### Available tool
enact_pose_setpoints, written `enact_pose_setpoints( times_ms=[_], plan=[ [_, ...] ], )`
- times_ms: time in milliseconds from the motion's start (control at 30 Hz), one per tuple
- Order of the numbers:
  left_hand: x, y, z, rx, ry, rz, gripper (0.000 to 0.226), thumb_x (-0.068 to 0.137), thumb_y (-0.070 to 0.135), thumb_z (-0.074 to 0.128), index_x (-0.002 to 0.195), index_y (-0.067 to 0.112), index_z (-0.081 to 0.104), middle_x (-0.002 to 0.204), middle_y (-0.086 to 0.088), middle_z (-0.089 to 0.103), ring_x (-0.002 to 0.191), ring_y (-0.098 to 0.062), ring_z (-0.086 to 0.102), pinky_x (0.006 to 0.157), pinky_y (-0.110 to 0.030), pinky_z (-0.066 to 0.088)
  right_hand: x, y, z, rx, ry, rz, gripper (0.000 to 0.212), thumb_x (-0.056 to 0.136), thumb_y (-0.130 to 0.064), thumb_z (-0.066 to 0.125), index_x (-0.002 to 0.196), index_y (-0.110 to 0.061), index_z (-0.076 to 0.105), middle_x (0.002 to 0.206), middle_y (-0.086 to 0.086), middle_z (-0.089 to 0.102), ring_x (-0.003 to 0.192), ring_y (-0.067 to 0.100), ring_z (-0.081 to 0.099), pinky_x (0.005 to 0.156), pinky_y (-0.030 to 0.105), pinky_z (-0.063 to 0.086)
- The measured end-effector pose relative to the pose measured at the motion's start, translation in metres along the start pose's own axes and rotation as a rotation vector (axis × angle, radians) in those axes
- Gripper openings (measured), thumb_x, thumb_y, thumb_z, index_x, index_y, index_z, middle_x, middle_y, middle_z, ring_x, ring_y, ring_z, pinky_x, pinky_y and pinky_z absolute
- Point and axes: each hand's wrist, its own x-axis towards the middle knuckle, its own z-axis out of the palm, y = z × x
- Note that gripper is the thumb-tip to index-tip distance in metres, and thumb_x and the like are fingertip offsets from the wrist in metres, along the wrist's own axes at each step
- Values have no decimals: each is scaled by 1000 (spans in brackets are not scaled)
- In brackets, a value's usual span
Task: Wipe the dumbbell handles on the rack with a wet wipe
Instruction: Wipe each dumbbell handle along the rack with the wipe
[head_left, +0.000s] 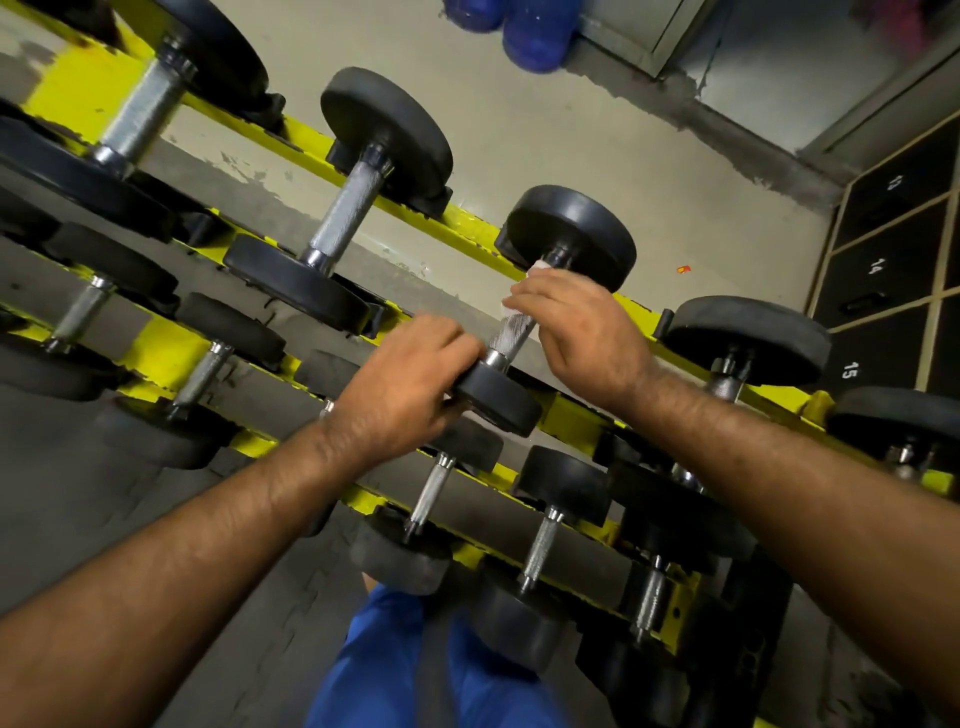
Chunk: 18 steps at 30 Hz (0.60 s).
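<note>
A black dumbbell with a knurled steel handle (511, 330) lies on the top tier of the yellow rack (467, 218). My right hand (576, 332) is wrapped over the upper part of that handle, with a white wet wipe (540, 267) under its fingers and poking out near the far weight head (576, 234). My left hand (410, 379) grips the near weight head (498, 397) at its left edge.
More dumbbells (345, 208) sit along the top tier, and smaller ones (540, 545) fill the lower tiers. Numbered black lockers (878, 270) stand at the right. Blue containers (530, 31) sit by the far wall. My blue shorts (395, 660) show below.
</note>
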Motion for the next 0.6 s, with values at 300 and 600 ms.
enact_pose_setpoints(
  times_ms=[300,600],
  plan=[
    [-10,45,16,184,50,-96,38,75,13,69,112,9,62,91,-10,54,87,-33,52,81,-45,46,-12,12,12,-100,-34,-49,46,93,-10,41,136,-8,58,145,8,54,140,27,43,113,41,34],
    [-6,52,16,-142,45,-285,47,94,55,46,96,10,59,93,-1,56,93,-22,52,90,-35,42,-28,16,31,7,110,-102,44,97,-5,39,138,-5,56,144,12,54,142,29,41,115,44,35]
  ],
)
